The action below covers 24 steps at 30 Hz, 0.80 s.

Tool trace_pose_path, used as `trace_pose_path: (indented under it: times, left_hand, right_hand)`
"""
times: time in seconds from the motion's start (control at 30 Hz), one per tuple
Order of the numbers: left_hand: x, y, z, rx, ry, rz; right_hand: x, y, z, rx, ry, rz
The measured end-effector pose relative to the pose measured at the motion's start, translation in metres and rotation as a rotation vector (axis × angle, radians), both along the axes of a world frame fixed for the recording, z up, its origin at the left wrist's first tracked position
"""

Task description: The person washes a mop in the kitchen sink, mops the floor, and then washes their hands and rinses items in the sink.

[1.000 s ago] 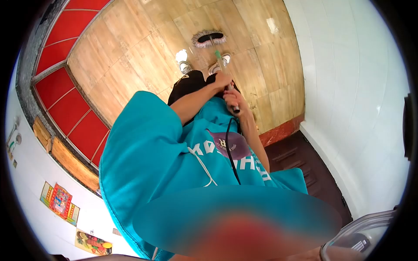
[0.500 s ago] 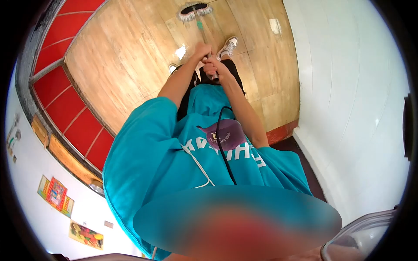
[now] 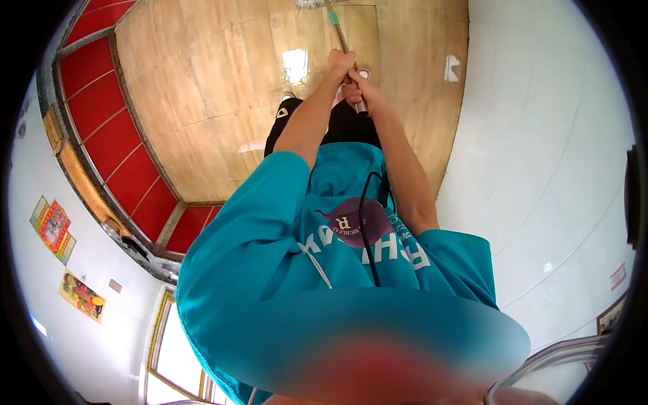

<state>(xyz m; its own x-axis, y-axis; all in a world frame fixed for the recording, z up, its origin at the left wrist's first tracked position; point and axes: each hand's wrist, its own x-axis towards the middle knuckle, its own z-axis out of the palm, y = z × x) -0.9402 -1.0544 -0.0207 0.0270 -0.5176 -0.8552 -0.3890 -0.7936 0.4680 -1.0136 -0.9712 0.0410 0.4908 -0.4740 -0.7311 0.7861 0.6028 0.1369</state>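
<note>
Both my hands grip the metal handle of a mop (image 3: 341, 38), which slants up and away from my body. My left hand (image 3: 342, 62) is closed around the handle lower down, toward the mop head. My right hand (image 3: 365, 93) wraps the handle near its top end, close to my waist. A green collar (image 3: 333, 18) joins the handle to the mop head. Only part of the mop head's whitish fringe (image 3: 310, 3) shows at the top edge; the rest is out of view.
Wood-look floor (image 3: 202, 88) spreads ahead, with a bright reflection. To the left, red panels (image 3: 111, 125) line the floor's edge below a ledge. A white wall (image 3: 533, 135) runs along the right. Pictures (image 3: 82, 295) hang on the left wall. A dark cable (image 3: 366, 229) crosses my blue top.
The mop head has gone mostly out past the top edge. Both hands, still on the handle, sit higher and farther right in view. The surroundings have shifted with the camera.
</note>
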Motion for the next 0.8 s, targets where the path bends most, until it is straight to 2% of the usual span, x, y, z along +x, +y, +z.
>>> trace_pose_path:
  times: [0.07, 0.2, 0.3, 0.4, 0.5, 0.57, 0.63, 0.7, 0.77, 0.8]
  left_hand:
    - [-0.003, 0.007, -0.003, -0.019, 0.005, 0.067]
    - [0.017, 0.030, -0.010, -0.105, -0.024, 0.132]
    - [0.038, 0.042, -0.015, -0.129, -0.058, 0.227]
    - [0.069, 0.055, -0.006, -0.137, -0.090, 0.265]
    - [0.111, 0.070, -0.018, -0.170, -0.170, 0.306]
    - [0.141, 0.088, -0.027, -0.124, -0.120, 0.397]
    - [0.178, 0.108, -0.056, -0.154, -0.179, 0.349]
    - [0.206, 0.119, -0.038, -0.143, -0.139, 0.375]
    - [0.230, 0.133, -0.007, -0.065, -0.026, 0.295]
    - [0.240, 0.143, -0.026, -0.075, 0.000, 0.293]
  right_hand:
    - [-0.006, 0.000, 0.010, -0.003, 0.012, 0.191]
    - [0.009, 0.005, 0.017, 0.025, 0.060, 0.276]
    - [0.025, 0.012, 0.018, 0.012, -0.021, 0.352]
    - [0.053, 0.024, 0.008, -0.029, 0.039, 0.433]
    - [0.089, 0.033, 0.005, 0.014, 0.004, 0.523]
    - [0.116, 0.044, 0.009, 0.011, -0.027, 0.553]
    - [0.147, 0.064, 0.008, 0.044, -0.023, 0.524]
    - [0.176, 0.083, 0.002, 0.050, 0.004, 0.496]
    - [0.193, 0.100, 0.003, 0.043, 0.016, 0.513]
    - [0.201, 0.106, 0.006, 0.069, 0.033, 0.493]
